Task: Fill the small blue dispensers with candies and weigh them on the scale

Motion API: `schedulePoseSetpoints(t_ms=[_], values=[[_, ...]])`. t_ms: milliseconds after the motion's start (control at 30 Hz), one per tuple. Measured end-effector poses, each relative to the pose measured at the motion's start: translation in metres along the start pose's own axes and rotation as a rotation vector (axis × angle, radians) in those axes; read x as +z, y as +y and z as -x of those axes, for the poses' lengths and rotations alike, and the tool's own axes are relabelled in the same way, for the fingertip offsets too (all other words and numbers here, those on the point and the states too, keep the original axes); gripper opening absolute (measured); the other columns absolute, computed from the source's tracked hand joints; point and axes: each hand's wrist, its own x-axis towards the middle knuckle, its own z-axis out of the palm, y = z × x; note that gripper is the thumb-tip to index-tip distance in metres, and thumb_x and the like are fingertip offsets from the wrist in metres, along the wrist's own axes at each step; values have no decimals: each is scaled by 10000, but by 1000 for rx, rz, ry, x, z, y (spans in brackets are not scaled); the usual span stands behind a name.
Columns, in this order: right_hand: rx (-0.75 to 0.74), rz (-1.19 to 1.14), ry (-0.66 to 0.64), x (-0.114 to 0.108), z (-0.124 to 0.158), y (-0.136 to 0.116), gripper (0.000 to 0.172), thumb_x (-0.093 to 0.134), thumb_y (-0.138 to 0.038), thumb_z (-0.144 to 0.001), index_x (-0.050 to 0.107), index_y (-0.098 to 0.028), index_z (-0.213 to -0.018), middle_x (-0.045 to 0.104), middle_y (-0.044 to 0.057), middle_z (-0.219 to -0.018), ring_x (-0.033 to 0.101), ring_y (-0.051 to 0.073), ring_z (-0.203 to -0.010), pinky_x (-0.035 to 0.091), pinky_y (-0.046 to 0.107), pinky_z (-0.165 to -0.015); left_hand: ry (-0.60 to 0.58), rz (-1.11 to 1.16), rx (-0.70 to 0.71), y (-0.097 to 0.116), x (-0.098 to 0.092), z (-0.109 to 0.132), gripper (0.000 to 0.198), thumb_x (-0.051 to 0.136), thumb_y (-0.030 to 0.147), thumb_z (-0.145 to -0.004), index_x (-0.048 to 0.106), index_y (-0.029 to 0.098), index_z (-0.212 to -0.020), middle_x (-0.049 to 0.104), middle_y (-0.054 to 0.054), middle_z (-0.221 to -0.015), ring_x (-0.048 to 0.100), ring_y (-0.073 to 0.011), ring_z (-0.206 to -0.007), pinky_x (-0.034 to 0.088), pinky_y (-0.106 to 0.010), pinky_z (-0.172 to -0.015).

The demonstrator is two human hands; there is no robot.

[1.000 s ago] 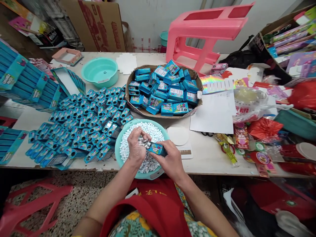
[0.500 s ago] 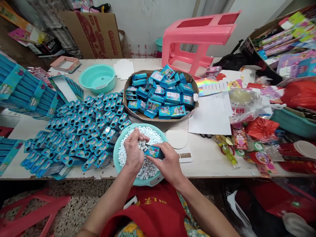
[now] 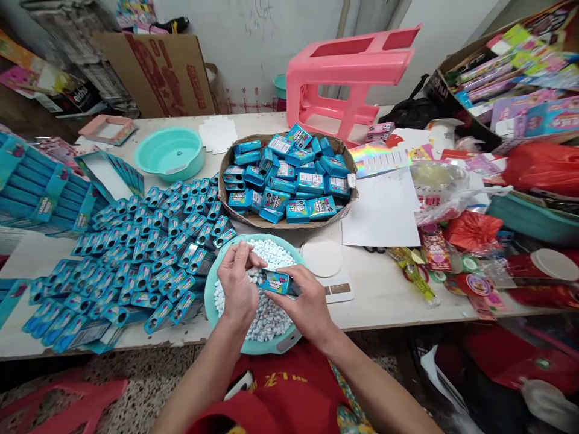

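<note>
Over a turquoise basin (image 3: pixel 211 313) of small white pebble-like candies (image 3: pixel 274 322), my right hand (image 3: pixel 310 301) grips a small blue candy box (image 3: pixel 275 282), printed side up. The box lies roughly level, its left end turned toward my left hand (image 3: pixel 237 283). My left hand is curled, fingers bent around a few white candies right at that end. Its palm hides part of them. To the left stand many upright blue boxes (image 3: pixel 167 280) with round holes on top. An oval cardboard tray (image 3: pixel 289 224) behind the basin holds a heap of closed blue boxes (image 3: pixel 312 181).
A white scale (image 3: pixel 322 258) sits right of the basin, beside paper sheets (image 3: pixel 380 211). Farther back are another turquoise basin (image 3: pixel 169 150) and a tipped pink stool (image 3: pixel 348 72). Wrapped sweets and bags crowd the right side. Flat blue cartons (image 3: pixel 40 187) stack at far left.
My left hand has tipped and closed in on the box end, and fewer candies show in it. The box has shifted slightly left. The whole view has shifted a little.
</note>
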Motion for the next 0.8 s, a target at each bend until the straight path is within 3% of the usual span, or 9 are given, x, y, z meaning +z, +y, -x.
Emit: schedulePoseSetpoints(t_ms=[267, 433, 533, 633, 700, 800], values=[[-7, -6, 28, 0, 0, -1, 361, 748, -409, -717, 630, -237, -1012, 671, 46, -944, 605, 217, -921, 468, 350, -812, -124, -70, 67, 6, 8, 8, 168, 542, 318, -856, 570, 167, -789, 499, 42, -500, 527, -107, -480, 434, -227, -517], [-9, -21, 72, 4, 2, 7, 332, 737, -428, -723, 648, -222, -968, 689, 35, -906, 620, 194, -895, 463, 324, -808, -133, -121, 96, -3, 14, 9, 140, 610, 260, -802, 586, 151, -718, 434, 49, -476, 398, -74, -417, 291, -187, -386], [10, -80, 79, -1, 6, 16, 349, 751, -422, -706, 651, -213, -966, 691, 35, -914, 623, 186, -902, 467, 315, -821, -232, -114, 91, -5, 19, 17, 131, 625, 256, -781, 596, 155, -703, 444, 38, -497, 396, -78, -429, 287, -190, -379], [72, -233, 111, -20, 19, 23, 376, 780, -415, -668, 651, -217, -961, 678, 29, -904, 625, 178, -875, 490, 303, -804, -370, -129, 38, 0, 28, 24, 117, 614, 263, -788, 615, 163, -726, 467, 24, -503, 443, -96, -461, 335, -203, -418], [135, -342, 185, -41, 36, 30, 406, 798, -388, -650, 642, -226, -988, 654, 32, -946, 621, 182, -898, 503, 306, -809, -386, -119, 104, 0, 38, 22, 140, 589, 299, -808, 621, 171, -763, 504, 12, -524, 484, -117, -493, 384, -228, -465], [228, -390, 368, -76, 68, 52, 376, 777, -328, -691, 615, -237, -1018, 617, 40, -1006, 605, 195, -955, 505, 333, -837, -442, -258, 155, -26, 58, 1, 221, 545, 395, -829, 618, 186, -814, 555, -2, -577, 532, -145, -547, 443, -267, -558]])
